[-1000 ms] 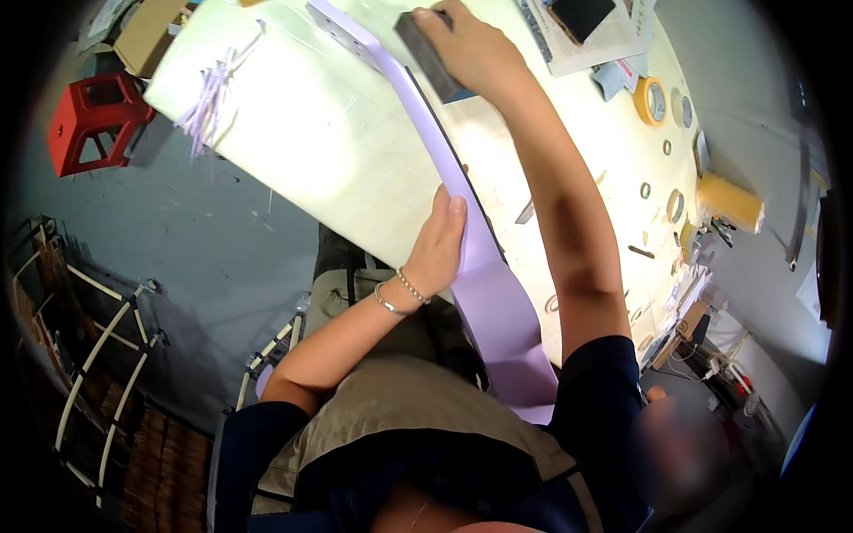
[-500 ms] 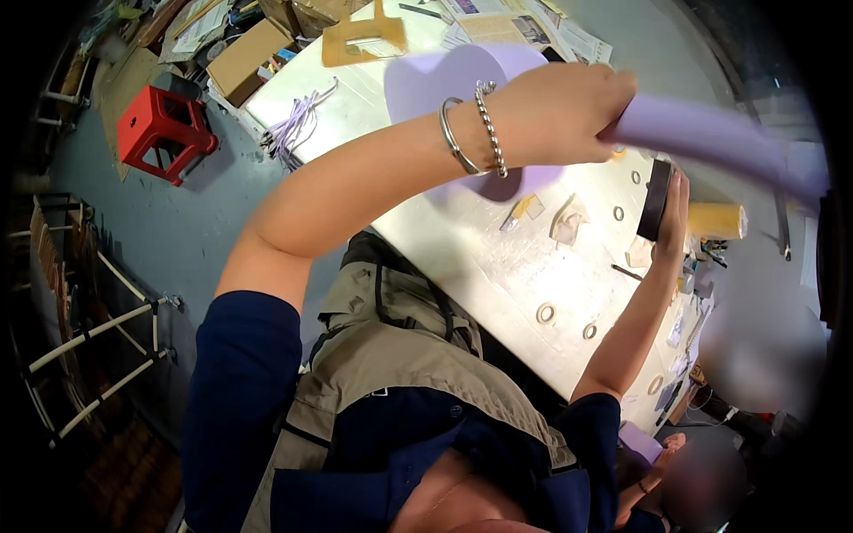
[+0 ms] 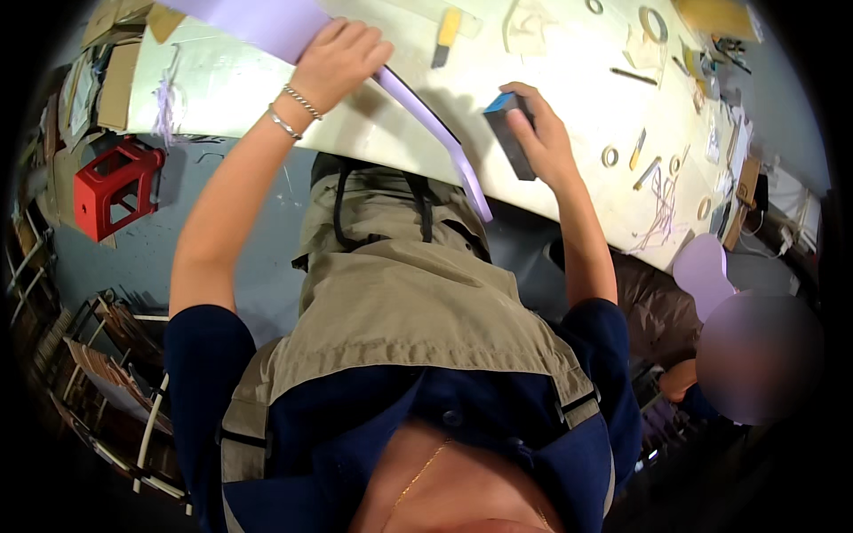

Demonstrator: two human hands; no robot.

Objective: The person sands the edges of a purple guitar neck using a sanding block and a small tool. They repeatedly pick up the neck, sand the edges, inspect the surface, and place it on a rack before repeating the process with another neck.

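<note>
My left hand [image 3: 342, 67] is closed around a lilac panel [image 3: 262, 27], holding it edge-up over the near side of the white table. The panel's wide part runs off toward the upper left. From under my fingers its narrow bent arm [image 3: 426, 120] slopes down to the right, past the table edge, with a dark line along one side. To the right of that arm, my right hand [image 3: 546, 142] grips a dark grey rectangular block [image 3: 514, 142] with a blue face. A gap separates the block from the panel.
On the white table [image 3: 569, 89] lie a yellow utility knife [image 3: 446, 37], tape rolls [image 3: 609, 156], a black pen [image 3: 633, 76] and lilac strips [image 3: 659, 209]. A red stool [image 3: 115, 188] stands left, near a rack [image 3: 115, 355]. Another person [image 3: 680, 380] sits right, beside a lilac piece [image 3: 702, 271].
My left hand has swung the lilac panel from the far right back to the left, low over the near table edge. My right hand has come closer with the block. The view has shifted.
</note>
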